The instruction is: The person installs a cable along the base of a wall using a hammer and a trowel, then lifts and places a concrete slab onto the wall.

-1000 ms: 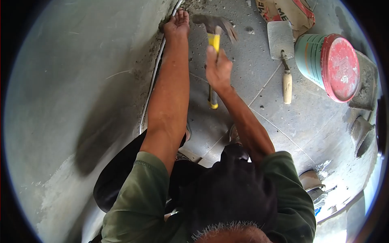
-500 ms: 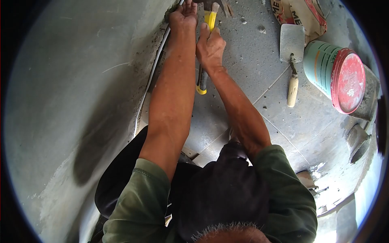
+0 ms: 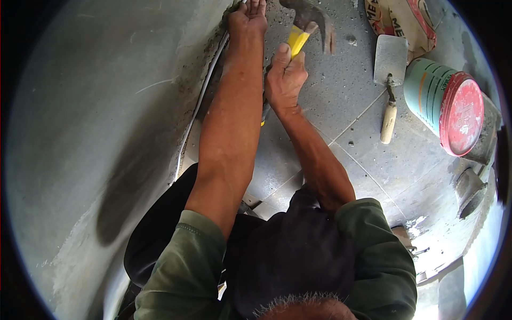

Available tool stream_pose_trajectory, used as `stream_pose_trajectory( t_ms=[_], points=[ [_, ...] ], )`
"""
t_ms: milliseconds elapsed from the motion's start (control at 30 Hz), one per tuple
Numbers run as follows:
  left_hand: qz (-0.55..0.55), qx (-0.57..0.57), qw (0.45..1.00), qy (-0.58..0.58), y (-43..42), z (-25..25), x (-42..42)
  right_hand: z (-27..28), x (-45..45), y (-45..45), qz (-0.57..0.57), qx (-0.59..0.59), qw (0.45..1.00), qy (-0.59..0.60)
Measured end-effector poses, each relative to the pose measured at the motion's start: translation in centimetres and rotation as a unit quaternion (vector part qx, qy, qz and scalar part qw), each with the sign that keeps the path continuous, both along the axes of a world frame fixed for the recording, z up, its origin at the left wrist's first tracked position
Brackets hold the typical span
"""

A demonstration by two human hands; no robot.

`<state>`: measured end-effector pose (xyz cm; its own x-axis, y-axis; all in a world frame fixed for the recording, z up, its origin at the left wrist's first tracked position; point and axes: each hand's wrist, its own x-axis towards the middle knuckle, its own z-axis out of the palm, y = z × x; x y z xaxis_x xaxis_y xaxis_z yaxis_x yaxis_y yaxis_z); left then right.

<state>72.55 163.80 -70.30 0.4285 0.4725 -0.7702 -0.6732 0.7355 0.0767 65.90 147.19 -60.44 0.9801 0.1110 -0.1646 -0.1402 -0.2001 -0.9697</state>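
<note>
My right hand (image 3: 287, 77) is wrapped round the yellow and black handle of a claw hammer (image 3: 301, 36), whose dark metal head is raised above the floor. My left hand (image 3: 247, 20) is at the top edge of the view, palm partly turned up, fingers curled, beside the foot of the wall. What it holds, if anything, is hidden. A thin grey pipe or cable (image 3: 204, 88) runs along the base of the wall and passes behind the left wrist.
A grey wall (image 3: 106, 106) fills the left side. On the tiled floor (image 3: 330, 112) at right are a trowel (image 3: 390, 66), a torn paper sack (image 3: 410, 26), a pail with a red lid (image 3: 462, 114), a grey tray (image 3: 488, 136) and scattered debris.
The hammer dipped up towards the left hand, then moved back down and right, its head now tilted. The whole view has shifted, so the pail and trowel appear further right and lower.
</note>
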Motion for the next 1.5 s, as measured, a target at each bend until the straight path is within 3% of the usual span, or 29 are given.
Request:
stream_pose_trajectory(
  t_ms=[133, 300, 367, 433, 500, 600, 700, 767, 800, 867, 933, 1000, 1100, 1167, 1267, 1333, 1400, 1467, 1500],
  points=[
    [-0.003, 0.016, 0.999, -0.027, 0.2, -0.8, -0.1, -0.7, 0.4, 0.4, 0.001, 0.017, 0.999, -0.032],
    [-0.08, 0.047, 0.996, 0.003, 4.1, -8.2, -0.9, 0.1, 2.4, 0.9, 0.088, -0.034, 0.995, -0.025],
    [-0.067, 0.048, 0.996, 0.019, 2.5, -5.3, 0.1, 0.3, 2.5, 0.6, 0.109, -0.05, 0.992, -0.027],
    [-0.051, 0.051, 0.997, 0.04, 1.3, -2.4, 0.4, 0.6, 1.5, 0.5, 0.031, -0.029, 0.999, -0.024],
    [-0.012, 0.023, 0.999, -0.02, 0.5, -1.1, 0.3, -0.2, 1.0, 1.2, 0.044, -0.039, 0.998, -0.016],
    [-0.066, 0.075, 0.994, 0.051, 1.1, -1.5, -0.2, -0.8, 2.6, 1.0, 0.108, -0.081, 0.991, -0.022],
    [-0.051, 0.05, 0.997, 0.017, 0.3, -1.3, 0.0, 1.1, 2.4, 0.3, 0.093, -0.044, 0.993, 0.049],
    [-0.076, 0.064, 0.995, 0.012, 1.3, -2.0, 0.0, 0.3, 0.9, 1.1, -0.02, 0.026, 0.999, -0.024],
    [-0.077, 0.064, 0.995, 0.012, 2.3, -3.5, -0.7, -0.2, 1.1, 1.3, -0.02, 0.026, 0.999, -0.023],
    [-0.113, 0.061, 0.992, 0.011, 3.3, -3.3, -1.2, -0.5, 2.4, 1.5, 0.11, -0.083, 0.99, -0.022],
    [-0.125, 0.082, 0.989, 0.02, 1.0, -2.4, -0.7, -0.2, 2.8, 0.6, 0.129, -0.08, 0.988, -0.017],
    [-0.098, 0.095, 0.99, 0.044, -0.9, -0.7, 0.1, 0.7, 1.9, 0.4, 0.021, -0.026, 0.999, 0.026],
    [-0.12, 0.106, 0.984, 0.073, -2.0, 3.1, -0.1, -0.8, 0.5, 1.5, -0.028, 0.032, 0.999, 0.013],
    [-0.146, 0.101, 0.974, 0.139, -2.3, 4.5, 0.2, -1.3, 1.7, 1.1, 0.005, -0.006, 1.0, 0.007],
    [-0.127, 0.092, 0.98, 0.119, -2.4, 5.0, 0.3, -0.8, 2.8, 1.2, 0.077, -0.071, 0.994, -0.008],
    [-0.117, 0.088, 0.983, 0.114, -2.5, 5.2, 0.1, -0.1, 1.3, 0.6, -0.027, -0.012, 0.999, 0.014],
    [-0.124, 0.097, 0.981, 0.114, -2.7, 5.2, 0.1, -1.2, 0.9, 1.2, -0.027, 0.026, 0.999, -0.003],
    [-0.128, 0.102, 0.976, 0.142, -3.0, 5.6, 0.4, -1.9, 2.0, 2.1, 0.137, -0.092, 0.986, -0.023],
    [-0.132, 0.11, 0.97, 0.17, -3.1, 6.1, 0.6, -2.0, 2.4, 2.5, 0.125, -0.114, 0.986, -0.008]
  ],
)
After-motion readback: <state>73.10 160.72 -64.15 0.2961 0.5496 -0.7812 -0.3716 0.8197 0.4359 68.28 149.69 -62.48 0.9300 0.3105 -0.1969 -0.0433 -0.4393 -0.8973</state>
